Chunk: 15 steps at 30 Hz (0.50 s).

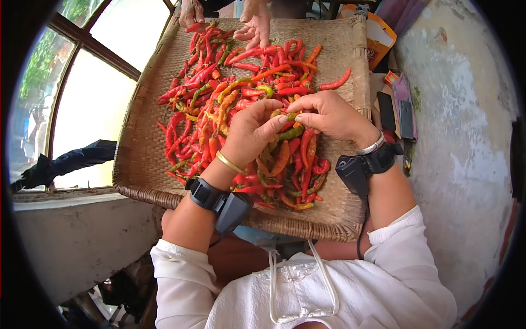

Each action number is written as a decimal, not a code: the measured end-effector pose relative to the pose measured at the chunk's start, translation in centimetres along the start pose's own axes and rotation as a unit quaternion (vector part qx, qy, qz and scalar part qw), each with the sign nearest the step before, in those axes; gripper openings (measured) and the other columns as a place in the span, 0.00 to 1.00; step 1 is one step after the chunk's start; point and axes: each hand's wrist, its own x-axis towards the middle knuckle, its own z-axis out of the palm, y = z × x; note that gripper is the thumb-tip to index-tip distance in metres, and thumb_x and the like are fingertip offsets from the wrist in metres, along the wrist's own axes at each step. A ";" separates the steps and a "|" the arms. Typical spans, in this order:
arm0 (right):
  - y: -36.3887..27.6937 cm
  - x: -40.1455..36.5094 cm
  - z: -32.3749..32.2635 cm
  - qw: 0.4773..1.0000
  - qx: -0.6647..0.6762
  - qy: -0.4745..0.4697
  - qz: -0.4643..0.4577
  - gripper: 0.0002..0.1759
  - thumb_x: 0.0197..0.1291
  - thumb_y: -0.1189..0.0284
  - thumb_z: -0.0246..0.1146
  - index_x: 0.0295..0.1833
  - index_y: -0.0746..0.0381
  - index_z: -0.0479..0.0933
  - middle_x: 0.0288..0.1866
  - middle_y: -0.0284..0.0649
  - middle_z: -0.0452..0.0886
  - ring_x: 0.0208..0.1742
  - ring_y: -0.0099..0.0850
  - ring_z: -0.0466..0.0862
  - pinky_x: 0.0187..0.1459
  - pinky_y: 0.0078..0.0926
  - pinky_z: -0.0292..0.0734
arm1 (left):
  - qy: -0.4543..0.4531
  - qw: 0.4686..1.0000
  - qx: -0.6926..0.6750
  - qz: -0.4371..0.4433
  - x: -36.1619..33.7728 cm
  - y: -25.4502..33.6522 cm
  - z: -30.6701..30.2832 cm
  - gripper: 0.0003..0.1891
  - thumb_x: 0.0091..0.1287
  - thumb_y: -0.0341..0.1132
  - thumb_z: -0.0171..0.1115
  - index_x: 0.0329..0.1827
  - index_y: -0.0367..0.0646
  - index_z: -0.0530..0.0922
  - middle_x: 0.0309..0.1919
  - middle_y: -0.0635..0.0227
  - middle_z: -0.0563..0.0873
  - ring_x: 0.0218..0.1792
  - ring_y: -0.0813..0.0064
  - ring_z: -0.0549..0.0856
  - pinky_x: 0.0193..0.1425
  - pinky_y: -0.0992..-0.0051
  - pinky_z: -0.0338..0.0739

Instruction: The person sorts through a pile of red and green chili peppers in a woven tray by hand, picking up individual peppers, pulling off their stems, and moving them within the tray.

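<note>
Over a heap of mostly red chili peppers [205, 131], my left hand [253, 130] and my right hand [335, 118] meet with thumbs and fingertips pinched. Between them is a small greenish chili pepper [292, 117], partly covered by the fingers. A dark green chili pepper [291, 133] shows just below the fingertips. The heap lies in a wide woven tray [337, 205], with some orange, yellow and green peppers mixed in.
Across the tray, another person's hand [192, 12] holds a red pepper, and their other hand [255, 24] is open above the heap. Two phones [405, 119] lie right of the tray. A window [87, 98] and a dark folded umbrella [82, 159] are on the left; a wall [460, 109] stands right.
</note>
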 end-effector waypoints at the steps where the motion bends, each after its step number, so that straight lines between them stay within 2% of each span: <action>1: 0.0 0.1 0.2 0.999 -0.014 -0.007 -0.028 0.11 0.52 0.73 0.58 0.40 0.66 0.78 0.24 0.35 0.78 0.24 0.20 0.75 0.29 0.20 0.70 | -0.003 1.000 0.005 -0.006 0.0 -0.1 0.0 0.15 0.62 0.36 0.61 0.49 0.37 0.74 0.29 0.74 0.79 0.25 0.89 0.75 0.27 0.86 0.72; 2: 0.0 0.1 0.3 0.998 -0.029 -0.014 -0.056 0.10 0.52 0.73 0.58 0.40 0.66 0.78 0.24 0.35 0.78 0.24 0.19 0.75 0.29 0.20 0.70 | -0.005 1.000 0.010 -0.012 0.1 -0.1 0.0 0.16 0.61 0.35 0.61 0.49 0.36 0.74 0.26 0.74 0.79 0.24 0.88 0.74 0.27 0.85 0.72; 4: -0.1 0.3 -0.1 0.999 -0.021 -0.017 -0.029 0.10 0.53 0.74 0.57 0.39 0.66 0.78 0.23 0.34 0.77 0.24 0.19 0.75 0.29 0.19 0.70 | 0.007 0.999 -0.022 -0.027 0.0 0.3 0.1 0.13 0.62 0.33 0.59 0.48 0.37 0.75 0.26 0.74 0.79 0.23 0.89 0.75 0.27 0.86 0.72; 6: 0.1 0.7 -1.0 0.998 0.022 0.044 0.038 0.09 0.55 0.74 0.56 0.39 0.66 0.78 0.22 0.32 0.76 0.25 0.20 0.75 0.29 0.17 0.71 | 0.060 0.995 -0.044 -0.059 -0.1 0.8 0.0 0.12 0.63 0.33 0.58 0.47 0.38 0.76 0.26 0.76 0.79 0.24 0.89 0.75 0.27 0.87 0.72; 8: 0.6 1.4 -2.0 0.995 0.054 0.067 0.044 0.10 0.56 0.73 0.57 0.42 0.66 0.77 0.24 0.34 0.77 0.27 0.20 0.76 0.29 0.16 0.72 | 0.065 0.995 -0.035 -0.060 -0.2 0.3 -0.1 0.11 0.63 0.33 0.57 0.46 0.38 0.77 0.26 0.73 0.80 0.23 0.86 0.76 0.27 0.85 0.72; 9: 0.7 1.7 -2.2 0.970 0.165 0.178 0.026 0.12 0.56 0.72 0.58 0.45 0.66 0.76 0.27 0.36 0.78 0.29 0.20 0.77 0.29 0.16 0.72 | 0.052 0.996 0.076 0.002 -0.2 0.1 -0.1 0.11 0.62 0.33 0.58 0.44 0.39 0.78 0.26 0.69 0.81 0.22 0.81 0.78 0.27 0.81 0.73; 10: 0.8 2.1 -2.4 0.919 0.272 0.284 0.007 0.15 0.56 0.70 0.59 0.47 0.66 0.75 0.30 0.39 0.79 0.31 0.20 0.77 0.30 0.15 0.73 | 0.038 0.980 0.185 0.065 -0.4 0.0 -0.1 0.10 0.61 0.34 0.59 0.43 0.40 0.78 0.26 0.66 0.81 0.22 0.77 0.79 0.28 0.78 0.74; 11: 1.9 2.5 -2.7 0.938 0.175 0.300 0.012 0.21 0.55 0.65 0.60 0.52 0.64 0.73 0.37 0.45 0.80 0.34 0.28 0.80 0.33 0.24 0.75 | 0.038 0.980 0.185 0.065 -0.6 0.1 0.0 0.10 0.61 0.34 0.59 0.43 0.40 0.78 0.26 0.66 0.81 0.22 0.77 0.79 0.28 0.78 0.74; 12: 2.5 2.5 -2.6 0.937 0.175 0.301 0.012 0.21 0.55 0.65 0.60 0.52 0.64 0.73 0.37 0.45 0.80 0.34 0.28 0.80 0.33 0.24 0.75 | 0.022 0.960 0.266 0.086 -0.9 0.5 0.2 0.11 0.58 0.34 0.61 0.41 0.40 0.78 0.26 0.66 0.81 0.23 0.74 0.79 0.28 0.77 0.74; 13: 3.0 2.4 -2.3 0.961 -0.043 0.273 -0.004 0.20 0.54 0.63 0.60 0.50 0.63 0.74 0.36 0.46 0.80 0.35 0.33 0.80 0.35 0.29 0.75 | 0.007 0.932 0.345 0.107 -1.1 0.7 0.4 0.11 0.56 0.34 0.64 0.39 0.40 0.79 0.27 0.66 0.80 0.24 0.72 0.80 0.29 0.75 0.73; 14: 3.3 2.4 -2.1 0.938 -0.259 0.231 -0.019 0.20 0.53 0.61 0.60 0.48 0.62 0.75 0.36 0.47 0.81 0.36 0.38 0.81 0.37 0.34 0.75 | 0.010 0.933 0.345 0.106 -1.2 0.8 0.5 0.11 0.56 0.34 0.64 0.39 0.40 0.79 0.27 0.66 0.80 0.24 0.72 0.80 0.29 0.75 0.73; 15: 2.5 2.1 -1.7 0.951 -0.265 0.150 0.051 0.17 0.52 0.60 0.60 0.43 0.60 0.77 0.33 0.47 0.80 0.38 0.44 0.80 0.42 0.39 0.73 | 0.007 0.920 0.374 0.116 -1.4 0.7 0.5 0.12 0.53 0.34 0.65 0.39 0.41 0.79 0.28 0.65 0.80 0.26 0.67 0.80 0.31 0.73 0.74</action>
